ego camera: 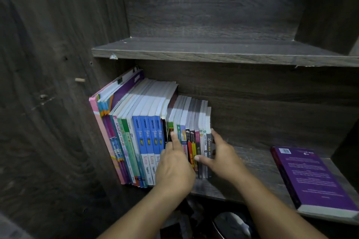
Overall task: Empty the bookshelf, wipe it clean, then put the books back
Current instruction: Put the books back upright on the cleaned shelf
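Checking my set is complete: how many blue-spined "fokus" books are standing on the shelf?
4 blue-spined fokus books, side by side in the upright row's middle: first, second, third, fourth, partly behind the left hand. No others appear hidden.

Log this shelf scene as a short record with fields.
row of books: upright, left end of the lower shelf, against the side wall
left hand: index finger on a spine mid-row
right hand: at the row's right end, thumb across the spines
purple book: lying flat on the same shelf, far right, apart from the row
stage: emptying or restocking, cannot tell
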Action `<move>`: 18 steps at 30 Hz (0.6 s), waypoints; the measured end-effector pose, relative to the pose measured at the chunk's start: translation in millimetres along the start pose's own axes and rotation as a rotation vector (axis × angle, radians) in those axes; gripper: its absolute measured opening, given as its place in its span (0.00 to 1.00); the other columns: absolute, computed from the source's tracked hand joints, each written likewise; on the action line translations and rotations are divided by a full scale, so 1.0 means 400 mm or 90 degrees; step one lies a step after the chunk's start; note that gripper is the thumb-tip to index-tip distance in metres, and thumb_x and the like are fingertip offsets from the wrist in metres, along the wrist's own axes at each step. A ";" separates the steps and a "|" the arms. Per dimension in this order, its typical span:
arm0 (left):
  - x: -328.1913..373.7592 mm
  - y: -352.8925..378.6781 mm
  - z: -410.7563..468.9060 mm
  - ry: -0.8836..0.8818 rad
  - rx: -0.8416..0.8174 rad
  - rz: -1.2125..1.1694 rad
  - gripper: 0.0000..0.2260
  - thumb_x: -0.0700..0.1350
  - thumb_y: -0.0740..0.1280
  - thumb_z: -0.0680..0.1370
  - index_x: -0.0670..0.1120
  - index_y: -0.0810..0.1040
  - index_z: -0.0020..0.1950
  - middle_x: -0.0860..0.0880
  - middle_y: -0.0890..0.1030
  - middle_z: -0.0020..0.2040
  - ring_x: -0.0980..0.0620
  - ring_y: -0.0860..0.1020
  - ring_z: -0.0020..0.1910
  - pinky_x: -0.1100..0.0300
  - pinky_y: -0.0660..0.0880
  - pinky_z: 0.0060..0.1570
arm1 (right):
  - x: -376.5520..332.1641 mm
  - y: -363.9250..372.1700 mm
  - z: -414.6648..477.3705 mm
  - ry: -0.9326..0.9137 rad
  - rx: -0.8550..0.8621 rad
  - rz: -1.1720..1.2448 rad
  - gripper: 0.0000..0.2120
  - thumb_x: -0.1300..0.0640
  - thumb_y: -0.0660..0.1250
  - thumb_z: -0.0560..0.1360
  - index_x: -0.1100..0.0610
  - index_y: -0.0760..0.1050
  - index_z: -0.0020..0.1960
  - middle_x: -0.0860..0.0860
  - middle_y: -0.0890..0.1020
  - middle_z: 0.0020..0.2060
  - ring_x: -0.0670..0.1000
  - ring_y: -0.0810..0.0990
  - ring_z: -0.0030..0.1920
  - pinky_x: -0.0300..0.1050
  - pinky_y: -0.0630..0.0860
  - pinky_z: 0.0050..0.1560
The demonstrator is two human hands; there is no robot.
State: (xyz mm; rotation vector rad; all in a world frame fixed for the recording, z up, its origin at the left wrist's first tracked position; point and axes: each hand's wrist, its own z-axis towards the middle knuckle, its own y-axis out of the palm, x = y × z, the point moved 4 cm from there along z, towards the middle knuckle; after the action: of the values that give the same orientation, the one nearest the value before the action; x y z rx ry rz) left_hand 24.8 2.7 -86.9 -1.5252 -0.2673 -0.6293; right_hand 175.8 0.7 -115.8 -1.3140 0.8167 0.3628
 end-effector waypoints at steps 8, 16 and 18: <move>-0.006 0.013 -0.006 0.020 -0.039 0.010 0.39 0.38 0.64 0.78 0.48 0.39 0.79 0.49 0.61 0.75 0.50 0.68 0.69 0.54 0.70 0.66 | 0.002 0.010 0.009 -0.005 0.035 0.002 0.51 0.46 0.78 0.66 0.48 0.50 0.78 0.49 0.70 0.71 0.50 0.69 0.70 0.53 0.68 0.69; 0.014 -0.040 -0.003 0.116 0.098 0.037 0.36 0.47 0.61 0.80 0.49 0.40 0.79 0.51 0.67 0.65 0.53 0.75 0.53 0.60 0.76 0.49 | 0.005 0.014 0.015 -0.035 0.040 -0.009 0.52 0.47 0.78 0.66 0.51 0.50 0.79 0.51 0.70 0.71 0.50 0.69 0.70 0.49 0.67 0.70; 0.019 -0.043 0.000 0.144 0.107 0.061 0.39 0.47 0.62 0.80 0.50 0.36 0.78 0.50 0.67 0.65 0.52 0.74 0.54 0.59 0.75 0.48 | 0.006 0.013 0.014 -0.038 0.028 -0.013 0.52 0.48 0.78 0.67 0.51 0.49 0.79 0.50 0.68 0.72 0.50 0.67 0.71 0.49 0.66 0.71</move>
State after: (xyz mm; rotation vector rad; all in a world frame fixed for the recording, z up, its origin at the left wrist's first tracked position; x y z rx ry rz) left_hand 22.1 2.3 -68.5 -1.2862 -0.0718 -0.6787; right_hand 175.6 6.8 -121.0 -1.2639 0.7574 0.3638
